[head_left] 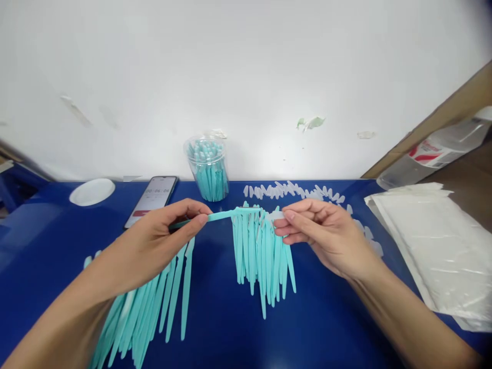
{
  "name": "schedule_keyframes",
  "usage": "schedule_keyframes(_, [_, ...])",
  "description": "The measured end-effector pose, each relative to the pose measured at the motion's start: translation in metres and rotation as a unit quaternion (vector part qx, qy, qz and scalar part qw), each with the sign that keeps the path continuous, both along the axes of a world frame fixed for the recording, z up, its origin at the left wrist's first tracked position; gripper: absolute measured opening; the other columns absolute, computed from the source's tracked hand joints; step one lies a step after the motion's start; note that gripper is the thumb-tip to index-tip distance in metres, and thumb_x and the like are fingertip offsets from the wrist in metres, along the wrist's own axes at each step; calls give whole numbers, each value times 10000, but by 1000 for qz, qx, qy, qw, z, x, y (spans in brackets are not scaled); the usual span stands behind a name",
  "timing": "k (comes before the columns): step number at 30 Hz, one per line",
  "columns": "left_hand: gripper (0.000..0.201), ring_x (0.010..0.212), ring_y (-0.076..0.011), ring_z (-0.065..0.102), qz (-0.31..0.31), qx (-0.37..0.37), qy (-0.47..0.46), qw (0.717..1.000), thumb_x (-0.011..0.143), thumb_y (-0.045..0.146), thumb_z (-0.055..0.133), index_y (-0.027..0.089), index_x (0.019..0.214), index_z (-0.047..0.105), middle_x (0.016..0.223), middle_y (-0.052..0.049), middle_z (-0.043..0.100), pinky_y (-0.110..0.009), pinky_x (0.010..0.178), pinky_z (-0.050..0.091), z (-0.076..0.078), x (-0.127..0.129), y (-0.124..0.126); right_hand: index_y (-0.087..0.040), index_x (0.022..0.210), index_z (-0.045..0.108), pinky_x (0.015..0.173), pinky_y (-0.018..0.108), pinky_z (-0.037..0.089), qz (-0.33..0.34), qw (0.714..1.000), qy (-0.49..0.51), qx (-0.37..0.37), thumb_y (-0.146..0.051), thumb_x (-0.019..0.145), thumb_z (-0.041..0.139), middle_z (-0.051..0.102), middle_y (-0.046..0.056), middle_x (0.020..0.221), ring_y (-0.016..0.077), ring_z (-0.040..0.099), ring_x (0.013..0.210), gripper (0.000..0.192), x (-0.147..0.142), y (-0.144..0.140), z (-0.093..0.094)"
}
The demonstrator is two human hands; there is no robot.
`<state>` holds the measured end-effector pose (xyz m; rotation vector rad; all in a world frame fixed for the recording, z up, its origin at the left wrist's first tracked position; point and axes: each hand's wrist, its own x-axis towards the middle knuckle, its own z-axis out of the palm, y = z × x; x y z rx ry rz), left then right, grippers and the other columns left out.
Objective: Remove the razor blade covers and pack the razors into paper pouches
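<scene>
My left hand [161, 238] pinches one teal plastic stick [225, 215] by its handle and holds it level above the blue table [215, 328]. My right hand [319, 233] grips a small translucent cap [275, 216] at the stick's other end. Below the stick lies a row of several teal sticks [261, 256], points toward me. A second row of teal sticks [154, 302] lies under my left forearm.
A clear cup [207, 166] full of teal sticks stands at the back by the white wall. Loose translucent caps [292, 190] lie behind my right hand. A phone [151, 200] and a white lid [92, 191] sit back left; clear plastic bags [434, 246] lie at the right.
</scene>
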<state>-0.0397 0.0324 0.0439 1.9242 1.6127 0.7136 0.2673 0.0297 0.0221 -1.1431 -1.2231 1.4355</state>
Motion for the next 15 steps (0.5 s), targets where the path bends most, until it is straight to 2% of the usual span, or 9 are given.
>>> schedule_keyframes(2, [374,706,-165,630,-39,-6,-3,999,994,573,598,337,1197,805,781,5,659,-235,611,533,-1,-5,-1,-209,934,781,704,280,679,8,996,74,-41,-409,839,895,849,59,886,194,823,808,249,-11,10,-7])
schedule_keyframes(5, [350,775,-147,607,-94,-11,-11,995,1048,519,549,393,1281,778,852,5,616,-222,674,528,-9,-11,-4,-204,911,790,703,247,672,12,991,108,-84,-381,836,905,851,57,879,177,823,792,224,-16,9,-17])
schedule_keyframes(10, [353,963,-162,624,-123,-15,14,992,1054,448,587,465,1389,693,985,-9,607,-165,585,474,-27,-21,-7,-201,907,797,677,218,662,31,987,112,-111,-368,874,878,841,46,833,156,811,748,188,-11,-2,-27])
schedule_keyframes(13, [392,930,-154,635,-145,-11,29,989,1057,411,584,481,1437,653,980,-10,605,-151,522,451,-34,-24,-5,-199,907,798,654,204,657,36,987,112,-111,-360,897,860,839,46,815,146,803,712,172,-10,-2,-29])
schedule_keyframes(15, [354,864,-147,649,-127,33,26,991,1014,437,644,474,1358,722,945,-2,623,-161,574,509,-35,-23,-3,-193,908,798,652,206,658,43,987,106,-110,-359,906,851,838,52,817,148,803,707,174,-9,0,-30])
